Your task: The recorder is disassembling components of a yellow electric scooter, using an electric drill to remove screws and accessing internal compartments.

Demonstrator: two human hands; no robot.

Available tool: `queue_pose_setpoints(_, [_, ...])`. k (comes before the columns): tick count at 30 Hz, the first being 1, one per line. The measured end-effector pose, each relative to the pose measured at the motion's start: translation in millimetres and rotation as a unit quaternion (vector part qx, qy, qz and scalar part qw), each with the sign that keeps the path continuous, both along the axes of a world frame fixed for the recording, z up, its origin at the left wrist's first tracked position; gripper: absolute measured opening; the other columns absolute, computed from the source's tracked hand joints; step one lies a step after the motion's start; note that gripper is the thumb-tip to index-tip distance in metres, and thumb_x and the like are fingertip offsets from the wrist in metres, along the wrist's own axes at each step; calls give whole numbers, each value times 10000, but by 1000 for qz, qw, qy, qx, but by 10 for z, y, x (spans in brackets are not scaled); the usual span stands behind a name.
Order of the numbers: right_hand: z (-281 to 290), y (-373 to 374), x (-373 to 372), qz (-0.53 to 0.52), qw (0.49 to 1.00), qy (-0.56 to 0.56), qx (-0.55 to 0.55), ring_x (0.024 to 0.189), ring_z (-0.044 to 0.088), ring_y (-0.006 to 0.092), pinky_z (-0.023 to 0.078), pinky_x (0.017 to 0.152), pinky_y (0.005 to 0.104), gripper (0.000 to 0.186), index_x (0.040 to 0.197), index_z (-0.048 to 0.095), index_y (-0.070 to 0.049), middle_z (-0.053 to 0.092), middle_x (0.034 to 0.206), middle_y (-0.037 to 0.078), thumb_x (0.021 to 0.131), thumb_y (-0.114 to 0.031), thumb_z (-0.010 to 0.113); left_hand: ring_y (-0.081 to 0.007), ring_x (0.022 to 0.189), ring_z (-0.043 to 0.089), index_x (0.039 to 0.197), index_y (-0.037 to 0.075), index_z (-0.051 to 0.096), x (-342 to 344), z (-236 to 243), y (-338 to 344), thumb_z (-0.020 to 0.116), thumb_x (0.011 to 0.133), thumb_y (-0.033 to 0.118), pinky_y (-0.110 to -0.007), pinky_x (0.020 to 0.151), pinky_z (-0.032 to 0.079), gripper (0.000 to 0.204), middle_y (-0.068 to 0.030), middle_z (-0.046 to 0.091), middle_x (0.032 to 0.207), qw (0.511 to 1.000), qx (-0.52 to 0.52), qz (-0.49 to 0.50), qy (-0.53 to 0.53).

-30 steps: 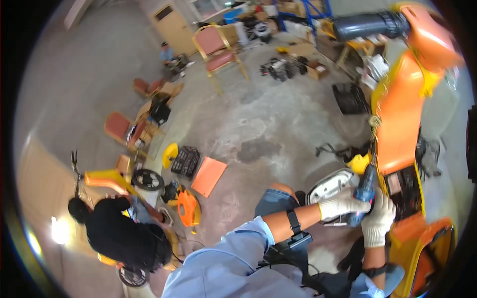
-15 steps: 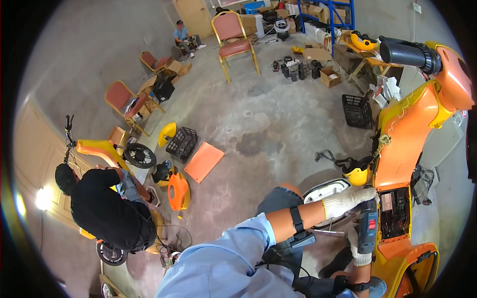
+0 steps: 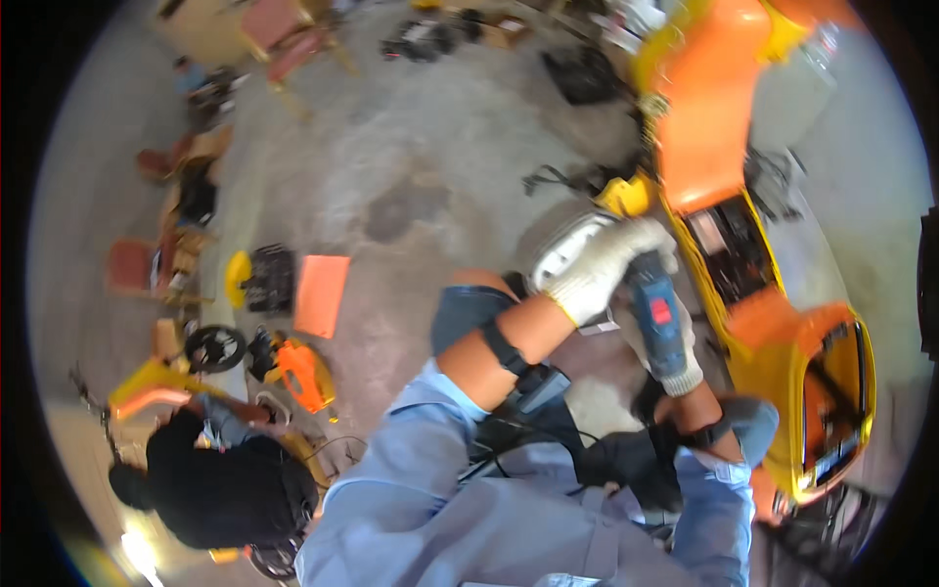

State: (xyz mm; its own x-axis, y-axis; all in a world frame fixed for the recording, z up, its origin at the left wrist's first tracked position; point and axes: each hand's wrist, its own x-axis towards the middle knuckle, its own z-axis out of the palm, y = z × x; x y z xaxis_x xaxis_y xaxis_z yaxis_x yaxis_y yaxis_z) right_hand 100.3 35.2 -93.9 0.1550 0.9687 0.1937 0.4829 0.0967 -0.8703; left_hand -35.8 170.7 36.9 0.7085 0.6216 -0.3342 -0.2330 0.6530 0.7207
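Observation:
Both my hands wear off-white knitted gloves. My right hand [image 3: 687, 357] is closed around a dark blue-grey power drill [image 3: 657, 318] with a red switch; its handle is mostly hidden. Over the drill's front end my left hand [image 3: 611, 264] is curled, covering the tip. The drill is beside an orange and yellow scooter body [image 3: 709, 127], just left of its open compartment [image 3: 729, 245], where dark parts and wiring show. A white oval shell part [image 3: 572, 249] lies behind my left hand.
A yellow rounded part [image 3: 626, 196] sits against the scooter. An orange panel [image 3: 321, 295], a black crate [image 3: 270, 279] and an orange-yellow part [image 3: 305, 375] lie on the floor at left. A person in black [image 3: 230, 479] bends beside another scooter. Chairs [image 3: 284, 44] stand at the back.
The view has turned right and downward, blurring the edges, so the room appears shifted left. My hands and the drill have drawn slightly back from the scooter's compartment. Both still hold the drill.

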Motion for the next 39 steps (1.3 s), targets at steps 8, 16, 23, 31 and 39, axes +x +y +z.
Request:
queue_pose_setpoints(8, [524,8,-220,-130,956,260,-47,1009,673,163,565,887,334,359,1230,646,-68,707,1118,50,919,-154,803,-74,476,515,1022,94,681,192,-269,-59,716,933,382,-226,402,357,304,-49,734,878,993,-18,111,32])
queue_pose_setpoints(16, [632,60,-266,-149,957,246,-27,939,668,148,564,826,337,270,1178,675,-77,713,1069,44,936,-152,770,-70,445,471,1020,98,683,157,-211,-45,716,941,369,-229,398,350,283,-52,735,881,991,-57,115,28])
queue_pose_setpoints(23, [1038,-95,-98,26,941,284,-180,931,676,164,562,820,351,412,1195,677,-77,713,1042,43,822,-104,849,-165,736,695,1066,67,665,11,-162,25,638,1001,280,-295,638,575,224,-102,739,991,993,-99,19,-57])
queue_pose_setpoints(31, [37,-38,-60,30,998,51,3,1044,698,214,586,912,378,415,1309,606,-95,696,1162,59,925,-151,754,-242,786,700,952,60,668,65,-243,-30,626,970,310,-370,724,588,254,-96,706,876,993,-78,15,-85])
queue_pose_setpoints(39, [801,-159,-283,26,992,121,34,1067,704,217,585,936,341,317,1275,642,-62,723,1148,75,962,-104,669,-251,821,690,935,39,653,25,-243,-33,673,938,274,-390,763,589,236,-103,687,881,990,-39,-3,-134])
